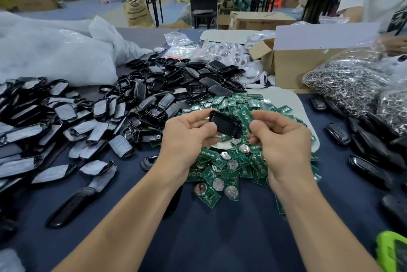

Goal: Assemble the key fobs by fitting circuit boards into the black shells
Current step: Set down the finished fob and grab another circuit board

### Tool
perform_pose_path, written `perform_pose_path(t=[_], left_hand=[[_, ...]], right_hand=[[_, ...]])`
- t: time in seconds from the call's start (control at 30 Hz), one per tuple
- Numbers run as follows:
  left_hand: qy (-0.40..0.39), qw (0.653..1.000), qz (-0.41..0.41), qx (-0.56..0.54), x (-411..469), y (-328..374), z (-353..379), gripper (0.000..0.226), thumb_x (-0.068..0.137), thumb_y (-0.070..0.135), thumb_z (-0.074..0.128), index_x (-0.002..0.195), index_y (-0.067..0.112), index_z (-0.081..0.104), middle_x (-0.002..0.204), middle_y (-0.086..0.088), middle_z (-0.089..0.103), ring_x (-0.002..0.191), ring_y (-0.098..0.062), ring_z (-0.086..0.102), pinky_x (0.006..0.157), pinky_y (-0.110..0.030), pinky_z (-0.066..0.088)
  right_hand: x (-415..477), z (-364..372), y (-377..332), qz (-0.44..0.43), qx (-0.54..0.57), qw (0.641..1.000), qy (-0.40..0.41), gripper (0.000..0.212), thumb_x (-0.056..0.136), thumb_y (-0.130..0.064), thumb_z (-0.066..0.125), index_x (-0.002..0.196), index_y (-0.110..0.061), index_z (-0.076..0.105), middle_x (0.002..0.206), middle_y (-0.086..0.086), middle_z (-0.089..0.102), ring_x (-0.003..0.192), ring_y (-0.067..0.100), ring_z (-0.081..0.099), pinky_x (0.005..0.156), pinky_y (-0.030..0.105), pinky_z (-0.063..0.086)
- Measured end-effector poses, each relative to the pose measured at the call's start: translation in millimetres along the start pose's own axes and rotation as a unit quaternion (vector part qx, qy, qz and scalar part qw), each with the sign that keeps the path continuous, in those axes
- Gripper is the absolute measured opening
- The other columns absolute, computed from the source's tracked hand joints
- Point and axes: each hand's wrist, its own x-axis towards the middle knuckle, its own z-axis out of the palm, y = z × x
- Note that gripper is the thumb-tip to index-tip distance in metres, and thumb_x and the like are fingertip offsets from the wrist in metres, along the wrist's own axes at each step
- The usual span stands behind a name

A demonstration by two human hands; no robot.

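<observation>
While our left hand (187, 133) gripped a black shell (224, 122), our right hand (284, 137) pinched a circuit board (245, 117) not yet seated; heaps of shells (176, 86) and boards (231, 168) remained.

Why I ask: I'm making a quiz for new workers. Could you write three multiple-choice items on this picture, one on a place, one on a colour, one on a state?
1. Where is the heap of green circuit boards?
A. On the floor.
B. In a bucket.
C. On the table, straight ahead of the person.

2. What colour is the shell in the left hand?
A. White.
B. Black.
C. Green.

3. How is the board in the right hand?
A. Pinched beside the shell, not yet seated in it.
B. Fully seated in the shell.
C. Lying flat on the table.

Answers:
1 C: the heap spreads over the table ahead.
2 B: the held shell is glossy black.
3 A: the fingers pinch the board at the shell's right end.
</observation>
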Motion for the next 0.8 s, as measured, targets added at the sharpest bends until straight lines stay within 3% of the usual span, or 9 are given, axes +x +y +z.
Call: perform_pose_path(t=[0.1, 0.27, 0.53, 0.7, 0.8], left_hand=[[-0.003, 1.000, -0.003, 0.009, 0, 3, -1, 0.029, 0.093, -0.007, 0.068, 0.120, 0.006, 0.074, 0.089, -0.011, 0.081, 0.070, -0.015, 0.075, 0.065, -0.023, 0.061], [0.013, 0.999, 0.025, 0.024, -1, 3, 0, 0.021, 0.097, 0.002, 0.067, 0.100, 0.017, 0.082, 0.080, -0.012, 0.078, 0.056, -0.009, 0.061, 0.054, -0.020, 0.052], [-0.043, 0.992, 0.062, 0.102, -4, 4, -1, 0.045, 0.088, -0.007, 0.063, 0.106, 0.030, 0.080, 0.079, -0.005, 0.078, 0.057, -0.007, 0.054, 0.054, -0.017, 0.047], [-0.064, 0.965, 0.097, 0.237, -6, -1, -2, 0.026, 0.089, 0.021, 0.072, 0.098, 0.044, 0.082, 0.061, 0.012, 0.067, 0.052, -0.008, 0.049, 0.048, -0.025, 0.040], [-0.101, 0.949, 0.098, 0.280, -9, -3, 3, 0.027, 0.084, 0.021, 0.074, 0.098, 0.043, 0.081, 0.075, 0.015, 0.077, 0.060, -0.005, 0.065, 0.059, -0.028, 0.055]], right_hand=[[1, 1, -1, 0.043, 0.029, 0.998, -0.042, 0.024, 0.089, 0.009, 0.071, 0.087, -0.014, 0.078, 0.065, -0.001, 0.072, 0.055, 0.011, 0.062, 0.056, 0.019, 0.052], [-6, 11, 2, 0.095, 0.056, 0.988, -0.111, 0.017, 0.088, 0.010, 0.072, 0.091, -0.006, 0.076, 0.065, 0.003, 0.071, 0.054, 0.014, 0.064, 0.056, 0.021, 0.054], [-4, 13, 4, 0.134, 0.044, 0.984, -0.105, 0.015, 0.089, 0.010, 0.071, 0.092, -0.004, 0.072, 0.067, 0.004, 0.072, 0.052, 0.016, 0.064, 0.054, 0.022, 0.054], [-4, 14, 4, 0.134, 0.069, 0.987, -0.063, 0.014, 0.089, 0.011, 0.070, 0.090, -0.003, 0.073, 0.069, 0.006, 0.074, 0.050, 0.016, 0.062, 0.053, 0.022, 0.054], [-1, 15, 6, 0.150, 0.121, 0.981, -0.031, 0.012, 0.090, 0.010, 0.069, 0.091, -0.001, 0.073, 0.070, 0.007, 0.074, 0.049, 0.014, 0.062, 0.053, 0.020, 0.056]])
